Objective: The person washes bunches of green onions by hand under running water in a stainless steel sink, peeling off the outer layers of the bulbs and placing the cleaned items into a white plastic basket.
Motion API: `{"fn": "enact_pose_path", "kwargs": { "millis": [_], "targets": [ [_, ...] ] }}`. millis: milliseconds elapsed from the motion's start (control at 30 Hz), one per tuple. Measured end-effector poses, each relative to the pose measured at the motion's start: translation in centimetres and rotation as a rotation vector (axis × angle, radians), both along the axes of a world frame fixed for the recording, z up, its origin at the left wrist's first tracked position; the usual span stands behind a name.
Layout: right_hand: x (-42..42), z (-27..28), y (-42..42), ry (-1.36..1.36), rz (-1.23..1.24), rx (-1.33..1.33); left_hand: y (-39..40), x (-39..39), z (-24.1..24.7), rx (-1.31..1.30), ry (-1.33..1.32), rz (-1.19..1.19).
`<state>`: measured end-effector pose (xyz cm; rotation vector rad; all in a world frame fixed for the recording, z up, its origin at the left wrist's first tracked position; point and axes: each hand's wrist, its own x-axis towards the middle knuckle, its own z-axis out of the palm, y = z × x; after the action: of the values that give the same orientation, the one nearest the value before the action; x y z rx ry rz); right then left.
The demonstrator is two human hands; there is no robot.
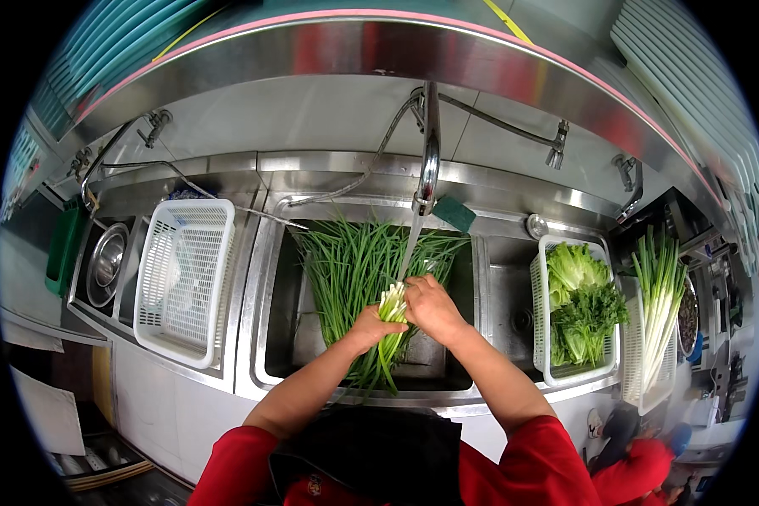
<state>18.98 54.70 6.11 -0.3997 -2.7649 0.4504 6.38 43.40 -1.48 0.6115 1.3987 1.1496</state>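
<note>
My left hand is closed around a bunch of green onions, its pale root ends pointing up toward the faucet. My right hand is at the bunch's right side, fingers curled against the white ends; whether it grips any stalk is hidden. Water streams from the chrome faucet just above the white ends. Below and behind my hands, a large heap of long green onion leaves fills much of the stainless steel sink basin.
An unfilled white plastic basket stands left of the sink. To the right, another white basket holds leafy greens; beyond it, a basket holds long scallions. A green scouring pad lies behind the basin. Someone in red is at lower right.
</note>
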Motion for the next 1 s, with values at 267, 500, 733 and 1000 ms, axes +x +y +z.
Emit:
{"fn": "enact_pose_path", "kwargs": {
  "millis": [267,500,733,1000],
  "targets": [
    [2.1,-3.3,1.3,0.161,-0.341,-0.243,-0.6,-0.4,0.6,-0.074,-0.045,-0.004],
    [7.2,-8.8,-1.1,0.060,-0.267,-0.230,0.2,-1.2,1.2,-0.039,-0.114,-0.061],
    [1.3,-1.7,-0.1,0.320,-0.273,-1.210,0.3,-1.0,1.2,0.008,-0.096,-0.093],
    [-0.2,0.2,1.0,0.142,-0.252,-0.977,0.1,-1.9,2.1,-0.026,-0.199,-0.113]
  ]
}}
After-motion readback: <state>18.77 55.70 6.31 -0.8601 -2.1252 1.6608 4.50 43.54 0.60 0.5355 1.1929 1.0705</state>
